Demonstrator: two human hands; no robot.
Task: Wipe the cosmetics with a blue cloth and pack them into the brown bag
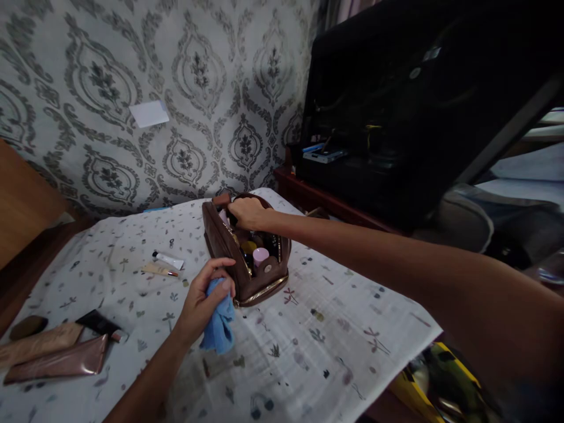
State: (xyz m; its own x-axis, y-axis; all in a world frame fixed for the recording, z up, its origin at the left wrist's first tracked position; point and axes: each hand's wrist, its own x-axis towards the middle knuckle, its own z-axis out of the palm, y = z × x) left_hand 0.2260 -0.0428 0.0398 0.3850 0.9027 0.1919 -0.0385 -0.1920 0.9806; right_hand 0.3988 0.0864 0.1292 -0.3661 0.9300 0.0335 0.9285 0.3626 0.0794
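A brown zippered makeup bag stands unzipped on the cloth-covered table, with a pink-lidded jar and other small cosmetics inside. My right hand reaches into its far end; the fingers are down inside the bag, and whatever they touch is hidden. Near the bag's front left side, my left hand is closed around a crumpled blue cloth. Its fingertips are close to the bag's wall.
Left of the bag lie a small white tube and a beige tube. Farther left are a pink tube, a tan tube and a black tube. A large black screen back stands at the right.
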